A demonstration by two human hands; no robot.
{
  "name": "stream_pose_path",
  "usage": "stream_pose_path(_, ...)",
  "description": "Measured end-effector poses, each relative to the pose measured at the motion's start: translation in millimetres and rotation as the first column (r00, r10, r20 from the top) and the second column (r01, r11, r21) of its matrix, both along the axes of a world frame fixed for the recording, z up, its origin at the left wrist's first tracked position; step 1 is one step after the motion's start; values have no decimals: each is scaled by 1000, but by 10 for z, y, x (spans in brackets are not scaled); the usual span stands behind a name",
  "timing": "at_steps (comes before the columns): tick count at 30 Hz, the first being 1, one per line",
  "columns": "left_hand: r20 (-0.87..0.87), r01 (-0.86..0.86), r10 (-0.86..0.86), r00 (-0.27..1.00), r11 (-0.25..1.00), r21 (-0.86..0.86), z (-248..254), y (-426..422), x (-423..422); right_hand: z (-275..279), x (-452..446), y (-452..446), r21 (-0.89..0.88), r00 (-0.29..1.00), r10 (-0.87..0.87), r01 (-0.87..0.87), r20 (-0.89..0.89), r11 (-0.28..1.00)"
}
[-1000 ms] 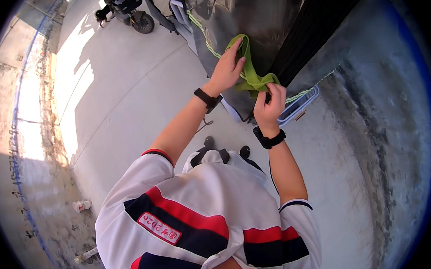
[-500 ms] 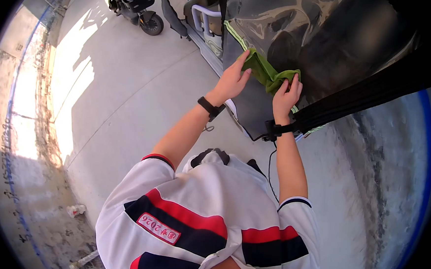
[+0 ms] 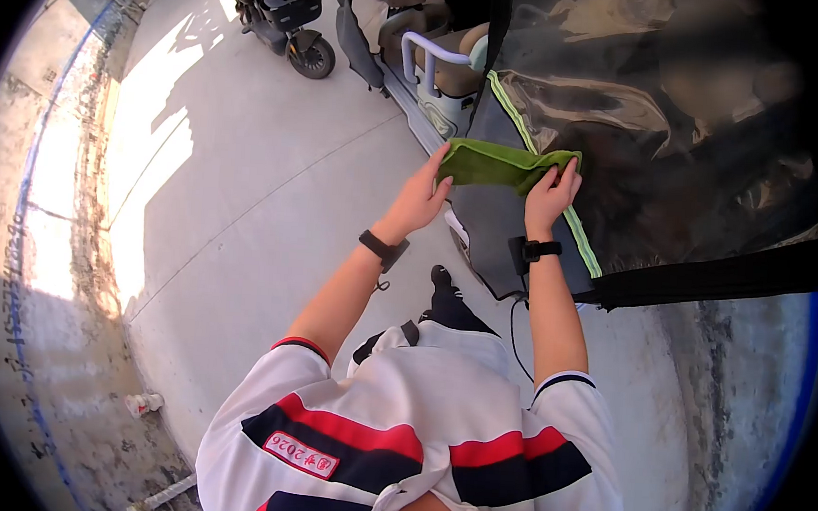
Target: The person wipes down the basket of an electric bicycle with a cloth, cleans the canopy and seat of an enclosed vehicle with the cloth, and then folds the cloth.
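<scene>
A green cloth [image 3: 489,164] is stretched between my two hands, a little above the dark cover. My left hand [image 3: 419,195] grips its left end, thumb against the fingers. Bunched folds of the cloth's right end sit in my right hand [image 3: 552,191], with the fingers closed on them. Behind the cloth lies a vehicle's rain cover, with a grey fabric panel [image 3: 490,228], a yellow-green reflective strip [image 3: 580,243] and a clear, shiny plastic sheet [image 3: 639,167]. Each wrist wears a black band.
Left of the cover shows the vehicle's seat area with a pale purple armrest [image 3: 431,46]. A black electric scooter [image 3: 288,14] stands on the concrete floor [image 3: 246,171] further off. A stained wall [image 3: 57,187] with a pipe [image 3: 165,495] runs along the left.
My left hand has moved down and slightly left, drawing the cloth out wider and flatter. My right hand has shifted slightly down. The view has moved, and a foot now shows further forward.
</scene>
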State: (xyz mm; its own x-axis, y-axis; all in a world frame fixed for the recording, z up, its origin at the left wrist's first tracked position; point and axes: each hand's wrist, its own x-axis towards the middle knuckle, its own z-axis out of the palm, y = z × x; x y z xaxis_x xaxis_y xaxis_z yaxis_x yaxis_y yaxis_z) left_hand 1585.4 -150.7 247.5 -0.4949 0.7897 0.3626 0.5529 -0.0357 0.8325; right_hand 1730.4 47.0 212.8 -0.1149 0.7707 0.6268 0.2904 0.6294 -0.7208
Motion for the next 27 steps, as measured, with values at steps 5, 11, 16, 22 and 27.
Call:
stream_pose_path(5,74,-68,65,995,997,33,9,-23,-468,-24,-485,194,-38,998,-24,22,-58,999)
stream_pose_path(11,74,-77,81,994,996,-52,109,201,-995,18,-1135,460,-83,994,-66,58,-91,995)
stream_pose_path(16,36,-64,66,997,997,-54,74,517,-1503,-42,-1635,674,-122,986,-124,110,-115,986)
stream_pose_path(22,64,-58,61,996,997,-47,113,767,-2021,-118,-2177,856,-168,976,-151,124,-154,978)
stream_pose_path(27,-19,-98,97,995,995,-13,12,890,-2381,-137,-2442,940,-165,980,-132,107,-149,980)
